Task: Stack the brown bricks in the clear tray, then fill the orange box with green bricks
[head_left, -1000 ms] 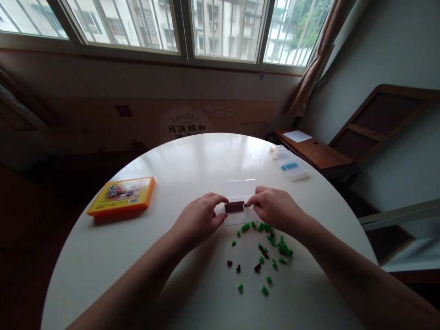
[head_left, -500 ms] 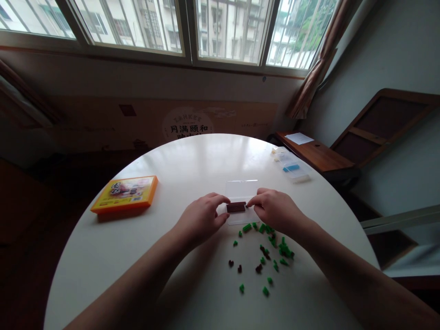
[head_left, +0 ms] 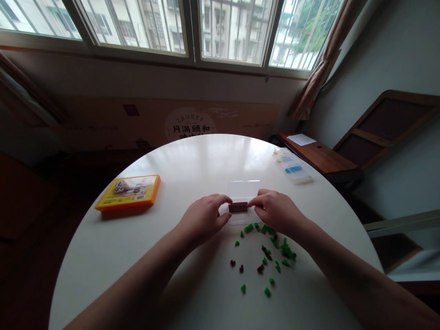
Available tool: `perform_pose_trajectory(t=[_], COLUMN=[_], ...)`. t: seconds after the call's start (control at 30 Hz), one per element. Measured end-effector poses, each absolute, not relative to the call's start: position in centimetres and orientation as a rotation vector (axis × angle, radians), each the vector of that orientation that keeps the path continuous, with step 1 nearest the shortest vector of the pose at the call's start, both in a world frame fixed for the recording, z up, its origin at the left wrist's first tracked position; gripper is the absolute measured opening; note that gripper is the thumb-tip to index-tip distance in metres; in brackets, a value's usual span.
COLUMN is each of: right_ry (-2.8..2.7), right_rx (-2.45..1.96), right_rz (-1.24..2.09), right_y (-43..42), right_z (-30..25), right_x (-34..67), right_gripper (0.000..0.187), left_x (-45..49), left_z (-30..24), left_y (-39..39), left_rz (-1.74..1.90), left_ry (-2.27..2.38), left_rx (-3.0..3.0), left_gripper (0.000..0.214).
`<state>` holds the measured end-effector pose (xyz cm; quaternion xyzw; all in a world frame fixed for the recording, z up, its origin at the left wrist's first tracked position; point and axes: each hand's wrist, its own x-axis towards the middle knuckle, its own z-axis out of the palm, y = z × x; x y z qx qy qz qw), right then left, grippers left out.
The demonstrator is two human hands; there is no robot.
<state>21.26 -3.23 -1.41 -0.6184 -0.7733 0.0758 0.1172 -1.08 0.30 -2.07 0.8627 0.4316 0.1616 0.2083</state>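
Observation:
A block of brown toy bricks (head_left: 238, 207) lies in a clear plastic case (head_left: 244, 188) whose lid is folded back. My left hand (head_left: 205, 217) is at the block's left end, index finger at the upper corner and thumb at the lower one. At the right end, my right hand (head_left: 277, 210) has its index fingertip against the block, with the thumb bent below. Whatever small piece may be under that fingertip is hidden. Loose green bricks (head_left: 287, 250) and a few brown ones (head_left: 260, 269) are scattered on the near side of the case.
An orange and yellow box (head_left: 128, 192) lies on the left of the round white table (head_left: 192, 160). At the right edge stands a clear container (head_left: 297, 175) with a blue piece in it. Behind it are a wooden chair (head_left: 318, 153) and a paper sheet (head_left: 301, 139).
My right index finger has pushed a small brown piece left against the block's end; the gap there has closed. My left hand has stayed in place, and the view has shifted slightly.

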Motion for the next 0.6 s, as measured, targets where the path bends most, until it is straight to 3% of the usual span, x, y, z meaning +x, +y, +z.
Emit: perform_pose_trajectory(t=[0.6], right_ry=[-2.252], right_rx=[-1.818], right_rz=[0.24], right_y=[-3.15], right_z=[-1.77], right_x=[21.31], right_gripper=[0.029], left_x=[-1.05], left_z=[-1.88], left_y=[0.19], left_rz=[0.416], left_ry=[1.22], left_rx=[2.397], left_gripper=[0.03])
